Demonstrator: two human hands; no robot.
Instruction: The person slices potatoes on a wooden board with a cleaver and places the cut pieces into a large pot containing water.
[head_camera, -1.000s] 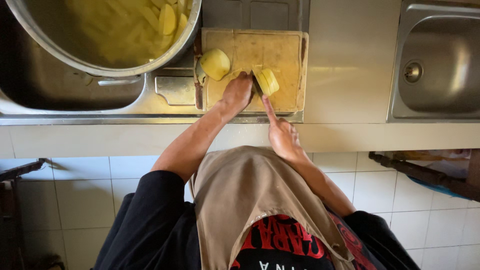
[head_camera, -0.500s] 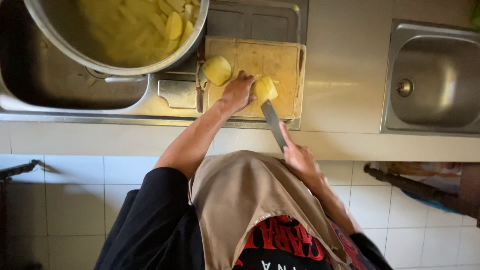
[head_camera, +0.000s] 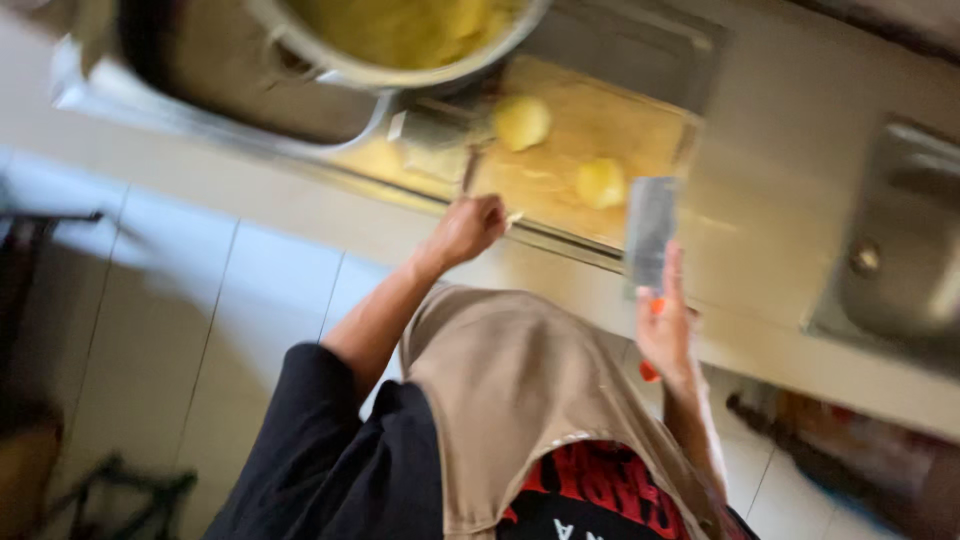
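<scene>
The view is blurred and tilted. My right hand (head_camera: 668, 325) grips the orange handle of a broad cleaver (head_camera: 650, 230), blade raised flat above the counter's front edge. My left hand (head_camera: 468, 228) is closed by the near edge of a wooden cutting board (head_camera: 600, 130), with a small pale sliver at its fingertips. Two peeled yellow potatoes lie on the board, one at the back left (head_camera: 522, 122) and one nearer the cleaver (head_camera: 600, 183).
A large metal pot (head_camera: 400, 45) of cut yellow pieces sits over the left sink (head_camera: 210, 75). A second steel sink (head_camera: 900, 270) is at the right. White tiles cover the counter front. I wear a tan apron.
The camera has swung and tilted. My left hand came off the potato and back to the board's near edge. My right hand drew the cleaver off the board, toward me.
</scene>
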